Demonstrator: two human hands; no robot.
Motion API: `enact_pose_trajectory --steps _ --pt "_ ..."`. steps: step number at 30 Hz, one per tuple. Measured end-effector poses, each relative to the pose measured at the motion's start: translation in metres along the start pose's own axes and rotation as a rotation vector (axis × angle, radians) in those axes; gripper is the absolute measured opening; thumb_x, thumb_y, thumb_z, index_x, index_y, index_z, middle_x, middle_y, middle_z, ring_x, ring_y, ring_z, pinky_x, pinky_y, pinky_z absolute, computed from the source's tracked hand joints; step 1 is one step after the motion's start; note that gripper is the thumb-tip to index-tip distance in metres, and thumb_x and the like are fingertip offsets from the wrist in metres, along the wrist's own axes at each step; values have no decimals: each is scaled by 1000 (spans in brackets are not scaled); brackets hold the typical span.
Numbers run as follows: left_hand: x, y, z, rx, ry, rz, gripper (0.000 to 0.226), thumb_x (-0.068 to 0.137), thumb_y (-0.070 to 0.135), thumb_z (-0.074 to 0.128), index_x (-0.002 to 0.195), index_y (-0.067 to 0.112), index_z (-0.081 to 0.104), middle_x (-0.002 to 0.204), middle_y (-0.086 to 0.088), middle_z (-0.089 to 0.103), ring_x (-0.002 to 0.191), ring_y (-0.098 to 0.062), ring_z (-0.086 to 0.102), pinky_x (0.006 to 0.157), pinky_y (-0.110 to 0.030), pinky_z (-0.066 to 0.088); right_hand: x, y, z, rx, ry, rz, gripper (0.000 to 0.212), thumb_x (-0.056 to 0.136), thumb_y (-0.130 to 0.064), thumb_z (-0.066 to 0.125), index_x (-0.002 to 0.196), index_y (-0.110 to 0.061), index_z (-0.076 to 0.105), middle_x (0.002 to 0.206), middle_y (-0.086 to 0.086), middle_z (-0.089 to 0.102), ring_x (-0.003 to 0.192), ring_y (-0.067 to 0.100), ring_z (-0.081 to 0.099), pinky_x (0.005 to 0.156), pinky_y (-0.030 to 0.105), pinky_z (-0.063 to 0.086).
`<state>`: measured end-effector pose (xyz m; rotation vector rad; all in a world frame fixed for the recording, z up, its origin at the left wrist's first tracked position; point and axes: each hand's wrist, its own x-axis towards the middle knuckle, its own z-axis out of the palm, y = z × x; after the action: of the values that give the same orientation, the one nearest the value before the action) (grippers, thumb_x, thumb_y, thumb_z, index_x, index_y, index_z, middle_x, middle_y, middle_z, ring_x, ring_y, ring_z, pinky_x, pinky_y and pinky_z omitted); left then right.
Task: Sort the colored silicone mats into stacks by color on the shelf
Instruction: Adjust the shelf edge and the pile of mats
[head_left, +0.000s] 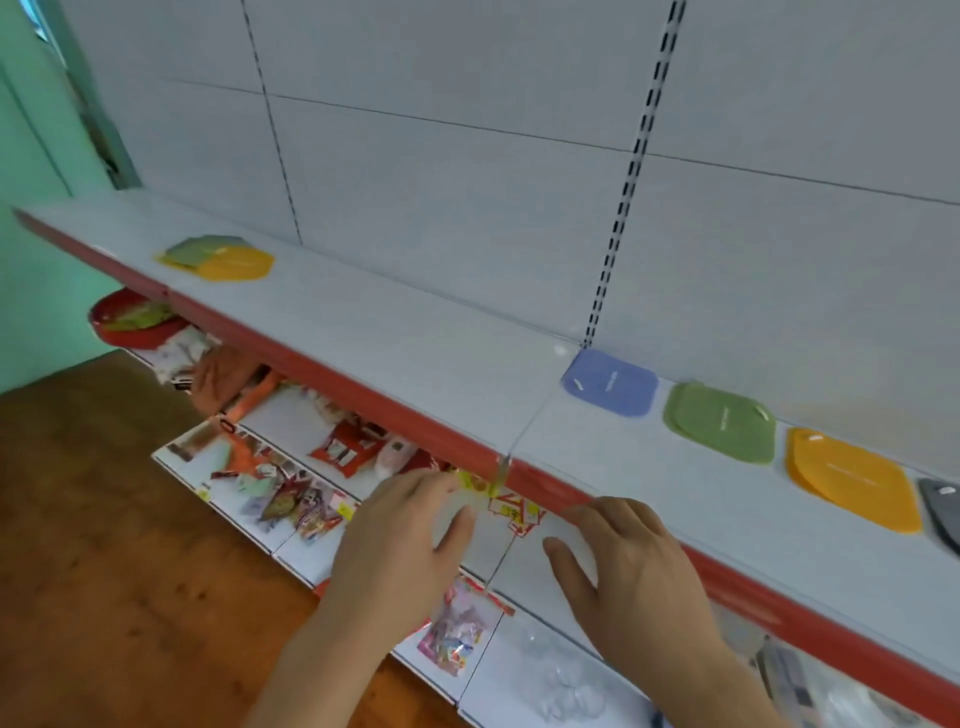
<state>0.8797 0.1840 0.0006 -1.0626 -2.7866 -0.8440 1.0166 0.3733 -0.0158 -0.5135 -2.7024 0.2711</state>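
**Mats sorted in piles on shelf, both hands empty**

Blue mat stack (610, 382) on the white shelf (395, 338), just right of the shelf seam, near the back panel. Green mat stack (719, 422) just beside it to the right, then orange-yellow mat stack (852, 478), then grey mat (943, 506) cut off at the right frame edge. All four lying flat in a row, close but apart, slanting toward the front edge going right. Far left on the same shelf, well apart from the row: mixed pile (218, 258), an orange-yellow mat overlapping a green one, yellow edge showing underneath.

Left hand (400, 540) below the red shelf edge strip (332, 374), fingers straight and relaxed, grasping nothing, fingertips close to the yellow price tag (475, 483). Right hand (628, 566) just beside it to the right, fingers loosely spread, released, fingertips at the red strip; contact hard to tell.

Lower shelf (291, 540) under the hands carrying packaged goods (345, 449), blurred. Red basin (132, 319) at far left below the top shelf. Wooden floor (104, 545) at left. Slotted upright (631, 171) in the grey back panel.
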Motion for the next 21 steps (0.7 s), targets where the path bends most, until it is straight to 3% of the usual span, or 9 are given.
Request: enact_pose_trajectory --steps 5,8,18,21 --pt "12 -70 -24 -4 24 -102 41 101 52 51 135 30 61 134 16 62 126 -6 54 100 -23 50 56 -55 39 25 -17 -96 35 95 -49 56 106 -20 73 103 -1 72 99 26 65 83 42 59" --pt "32 -109 -38 29 17 -151 39 102 51 51 135 33 59 134 18 60 125 -2 51 98 -15 42 97 -87 66 76 0 -139 31 94 -45 57 102 -20 73 100 -2 71 98 25 64 81 41 58" --pt "124 -228 -112 126 79 -265 43 104 52 46 141 33 55 145 20 52 134 0 45 98 -9 29 242 -202 139 186 -25 -273 33 96 -46 52 103 -21 72 98 -4 70 96 23 63 80 38 58" --pt "142 -269 -131 113 101 -301 43 104 53 46 141 33 55 147 20 52 135 -2 45 100 -12 32 276 -237 160 181 -62 -332 35 97 -47 50 104 -21 72 100 -4 69 98 22 62 81 38 58"
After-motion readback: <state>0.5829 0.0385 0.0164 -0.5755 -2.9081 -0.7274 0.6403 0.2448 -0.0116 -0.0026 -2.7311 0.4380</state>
